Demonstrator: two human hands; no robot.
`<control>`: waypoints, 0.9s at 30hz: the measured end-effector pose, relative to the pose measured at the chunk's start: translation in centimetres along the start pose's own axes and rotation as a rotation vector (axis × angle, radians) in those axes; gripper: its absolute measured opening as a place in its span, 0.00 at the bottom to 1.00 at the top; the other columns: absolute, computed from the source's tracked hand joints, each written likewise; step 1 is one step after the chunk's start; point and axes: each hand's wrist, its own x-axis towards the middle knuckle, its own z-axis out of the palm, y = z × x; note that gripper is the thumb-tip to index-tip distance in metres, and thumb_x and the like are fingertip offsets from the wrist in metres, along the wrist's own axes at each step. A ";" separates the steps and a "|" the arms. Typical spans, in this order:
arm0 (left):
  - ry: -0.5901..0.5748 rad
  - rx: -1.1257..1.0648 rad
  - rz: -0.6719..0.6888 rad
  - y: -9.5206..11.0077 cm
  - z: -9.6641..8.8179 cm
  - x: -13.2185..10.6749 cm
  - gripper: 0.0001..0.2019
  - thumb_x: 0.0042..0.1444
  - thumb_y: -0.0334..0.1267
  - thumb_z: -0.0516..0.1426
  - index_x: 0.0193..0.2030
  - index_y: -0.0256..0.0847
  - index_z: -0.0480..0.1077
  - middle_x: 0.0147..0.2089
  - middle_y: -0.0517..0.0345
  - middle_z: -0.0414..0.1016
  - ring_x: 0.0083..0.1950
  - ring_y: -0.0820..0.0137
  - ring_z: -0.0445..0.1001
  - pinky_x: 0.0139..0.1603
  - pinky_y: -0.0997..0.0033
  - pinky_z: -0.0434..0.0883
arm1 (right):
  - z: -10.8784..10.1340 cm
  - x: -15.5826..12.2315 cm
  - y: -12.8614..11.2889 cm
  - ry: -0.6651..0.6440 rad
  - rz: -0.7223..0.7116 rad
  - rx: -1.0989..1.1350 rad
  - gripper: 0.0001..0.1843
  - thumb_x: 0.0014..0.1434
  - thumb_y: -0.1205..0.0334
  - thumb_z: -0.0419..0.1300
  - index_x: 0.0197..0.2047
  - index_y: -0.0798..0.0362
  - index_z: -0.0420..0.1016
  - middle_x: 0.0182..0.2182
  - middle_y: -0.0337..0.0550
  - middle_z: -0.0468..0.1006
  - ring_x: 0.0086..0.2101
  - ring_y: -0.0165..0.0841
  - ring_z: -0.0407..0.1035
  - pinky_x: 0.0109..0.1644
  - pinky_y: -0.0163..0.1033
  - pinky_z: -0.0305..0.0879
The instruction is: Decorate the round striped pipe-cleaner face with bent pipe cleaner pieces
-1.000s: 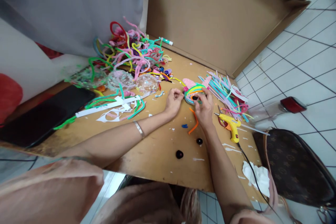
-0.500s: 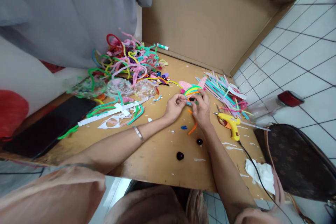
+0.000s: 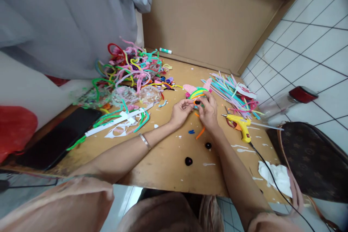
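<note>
A craft piece of striped fuzzy pipe cleaners [image 3: 200,91], green, yellow and orange with two pink ear shapes, lies partly behind my hands. At its front is a small black piece [image 3: 197,102] edged in orange, and the thumb and fingers of my right hand [image 3: 209,111] are closed on it. My left hand [image 3: 181,113] pinches at the orange edge from the other side; its fingertips hide most of what they grip. Below them an orange pipe cleaner [image 3: 200,133] rests on the table. Nearer me sit two black pompom-like pieces [image 3: 188,161] and a blue scrap [image 3: 191,132].
Right of my hands lie a yellow glue gun [image 3: 243,125] with its cord, pipe cleaners [image 3: 225,87], a bottle [image 3: 290,99] and a brown bag [image 3: 312,159]. To the left are a tangled pipe cleaner heap [image 3: 133,65], paper strips [image 3: 116,121] and a black phone [image 3: 58,137].
The view has shifted slightly. Both hands stay at the craft piece with small finger movements, and more orange shows around the black piece between them.
</note>
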 end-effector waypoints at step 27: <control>0.005 0.013 -0.006 -0.2 -0.1 0.2 0.11 0.46 0.38 0.66 0.35 0.38 0.73 0.29 0.61 0.76 0.28 0.77 0.72 0.37 0.73 0.72 | -0.2 0.1 0.0 0.006 0.020 0.026 0.11 0.60 0.64 0.55 0.46 0.50 0.72 0.56 0.53 0.70 0.59 0.44 0.63 0.63 0.53 0.62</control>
